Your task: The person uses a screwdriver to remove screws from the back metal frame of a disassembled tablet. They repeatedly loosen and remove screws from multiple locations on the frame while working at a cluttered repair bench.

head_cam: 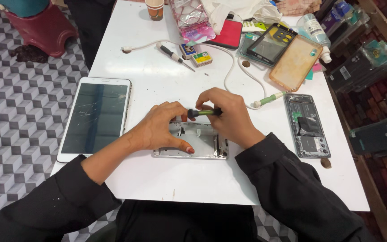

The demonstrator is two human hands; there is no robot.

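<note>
An opened phone frame (pixel 200 142), silver and lying flat, sits near the front of the white table (pixel 166 179). My left hand (pixel 160 127) rests on its left part, thumb pressed along the near edge. My right hand (pixel 227 114) is over its upper right part and holds a small screwdriver (pixel 202 112) with a green and black handle, lying roughly level between both hands. The fingertips of my left hand touch the tool's black end. The tip of the screwdriver is hidden by my hands.
A white tablet (pixel 96 117) with a cracked screen lies to the left. An open phone body (pixel 307 125) lies to the right. Behind are a second screwdriver (pixel 174 56), a white cable (pixel 234 71), an orange phone case (pixel 295 62), a paper cup (pixel 155 9) and small boxes.
</note>
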